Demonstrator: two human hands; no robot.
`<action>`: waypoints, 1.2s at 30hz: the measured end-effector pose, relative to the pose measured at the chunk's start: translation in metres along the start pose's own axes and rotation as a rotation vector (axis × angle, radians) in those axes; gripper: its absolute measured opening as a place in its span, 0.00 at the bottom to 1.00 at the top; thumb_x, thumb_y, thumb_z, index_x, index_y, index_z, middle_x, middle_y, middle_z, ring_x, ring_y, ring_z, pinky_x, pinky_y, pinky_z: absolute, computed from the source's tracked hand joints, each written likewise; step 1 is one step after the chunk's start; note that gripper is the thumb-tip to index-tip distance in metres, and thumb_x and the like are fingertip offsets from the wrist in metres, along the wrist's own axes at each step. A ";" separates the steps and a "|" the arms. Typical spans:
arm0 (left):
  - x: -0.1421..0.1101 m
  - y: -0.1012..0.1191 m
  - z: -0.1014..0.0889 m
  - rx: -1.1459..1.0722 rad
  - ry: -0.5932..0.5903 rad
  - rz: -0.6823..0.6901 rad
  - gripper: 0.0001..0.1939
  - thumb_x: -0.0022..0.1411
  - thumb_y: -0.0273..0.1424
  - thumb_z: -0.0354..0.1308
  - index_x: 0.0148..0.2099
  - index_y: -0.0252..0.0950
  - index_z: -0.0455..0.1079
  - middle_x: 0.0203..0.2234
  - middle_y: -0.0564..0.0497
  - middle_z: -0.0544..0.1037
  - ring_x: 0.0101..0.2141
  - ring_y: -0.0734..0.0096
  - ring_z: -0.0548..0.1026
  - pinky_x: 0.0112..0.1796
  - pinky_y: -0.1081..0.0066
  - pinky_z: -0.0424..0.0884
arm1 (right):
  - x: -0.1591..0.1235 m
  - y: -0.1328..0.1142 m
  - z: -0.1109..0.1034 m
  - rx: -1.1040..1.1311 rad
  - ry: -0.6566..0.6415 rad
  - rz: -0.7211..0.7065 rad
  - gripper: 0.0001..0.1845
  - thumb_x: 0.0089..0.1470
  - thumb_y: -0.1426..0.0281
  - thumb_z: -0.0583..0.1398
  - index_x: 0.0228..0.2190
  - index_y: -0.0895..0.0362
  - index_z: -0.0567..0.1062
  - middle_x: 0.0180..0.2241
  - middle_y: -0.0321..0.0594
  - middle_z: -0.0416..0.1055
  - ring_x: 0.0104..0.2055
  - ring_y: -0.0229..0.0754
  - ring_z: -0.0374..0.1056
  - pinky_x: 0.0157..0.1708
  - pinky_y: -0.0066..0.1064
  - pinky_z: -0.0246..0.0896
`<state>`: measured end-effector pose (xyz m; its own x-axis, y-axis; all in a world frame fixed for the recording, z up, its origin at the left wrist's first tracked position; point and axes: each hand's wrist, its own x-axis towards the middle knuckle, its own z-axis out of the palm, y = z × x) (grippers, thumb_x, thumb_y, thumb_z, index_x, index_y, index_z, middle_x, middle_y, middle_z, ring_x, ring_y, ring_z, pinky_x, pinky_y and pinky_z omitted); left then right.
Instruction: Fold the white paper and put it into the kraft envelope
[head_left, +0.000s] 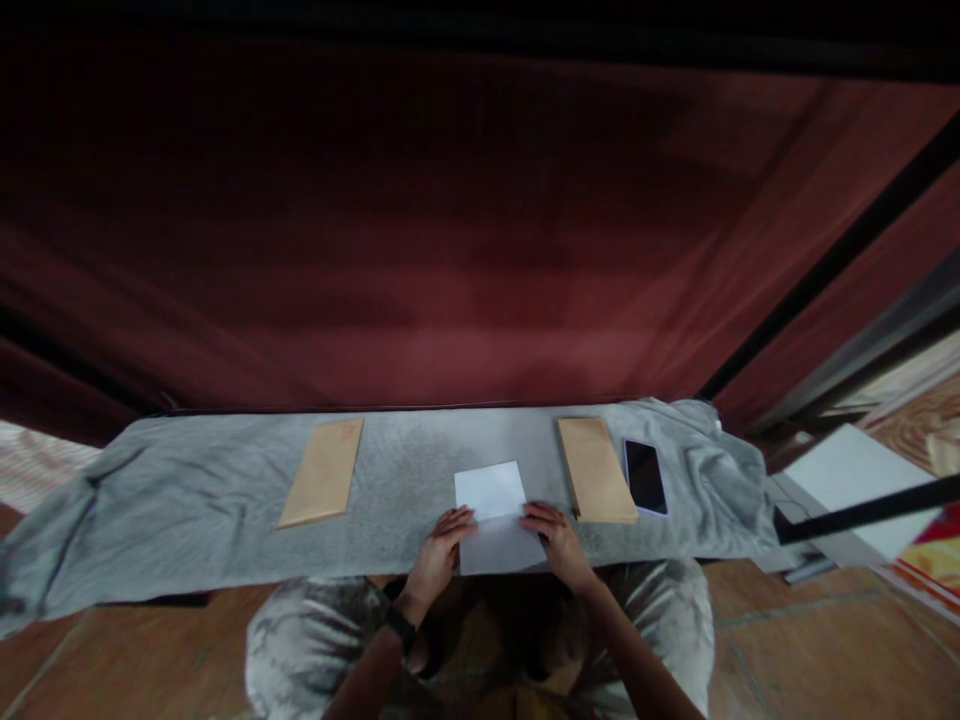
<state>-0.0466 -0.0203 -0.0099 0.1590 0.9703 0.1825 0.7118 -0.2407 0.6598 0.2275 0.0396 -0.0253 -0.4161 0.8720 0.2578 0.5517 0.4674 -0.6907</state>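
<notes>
A white sheet of paper (491,492) with a crease across its middle lies in front of me, its lower part reaching the front edge of the grey cloth. My left hand (444,545) grips its left edge near the crease, fingers bent. On the opposite edge, at about the same height, my right hand (553,535) holds the paper with curled fingers. My thumbs are hard to make out. To the right of the paper is a stack of brown envelopes (600,472). Farther left lies another brown envelope (322,474), apart from both hands.
Grey cloth (217,500) covers the narrow bench, wrinkled at both ends. A dark-screened phone (646,477) lies right of the envelope stack. Behind the bench rises a dark red panel (450,300). White sheets (855,480) and a black bar (870,508) are at far right.
</notes>
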 end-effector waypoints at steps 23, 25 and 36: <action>0.027 0.010 0.019 0.345 0.391 -0.297 0.16 0.66 0.39 0.50 0.40 0.35 0.75 0.47 0.39 0.76 0.49 0.54 0.73 0.53 0.54 0.70 | 0.028 -0.017 0.022 -0.378 0.176 0.221 0.11 0.63 0.68 0.55 0.36 0.55 0.77 0.48 0.47 0.73 0.51 0.49 0.67 0.52 0.41 0.59; 0.030 0.015 0.017 0.405 0.362 -0.323 0.15 0.65 0.38 0.50 0.40 0.35 0.75 0.46 0.39 0.76 0.48 0.54 0.72 0.51 0.55 0.69 | 0.027 -0.018 0.022 -0.408 0.174 0.225 0.10 0.64 0.69 0.54 0.37 0.56 0.76 0.48 0.48 0.73 0.52 0.50 0.66 0.52 0.42 0.58; 0.036 0.030 0.011 0.532 0.238 -0.391 0.15 0.66 0.35 0.50 0.42 0.33 0.75 0.46 0.38 0.74 0.46 0.54 0.71 0.47 0.57 0.67 | 0.033 -0.051 0.042 -0.369 0.105 -0.036 0.23 0.66 0.71 0.49 0.59 0.61 0.67 0.64 0.51 0.61 0.67 0.50 0.54 0.63 0.47 0.53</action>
<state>-0.0118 0.0072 0.0087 -0.2878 0.9367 0.1996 0.9341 0.2286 0.2740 0.1553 0.0381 -0.0104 -0.3738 0.8555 0.3584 0.7693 0.5018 -0.3954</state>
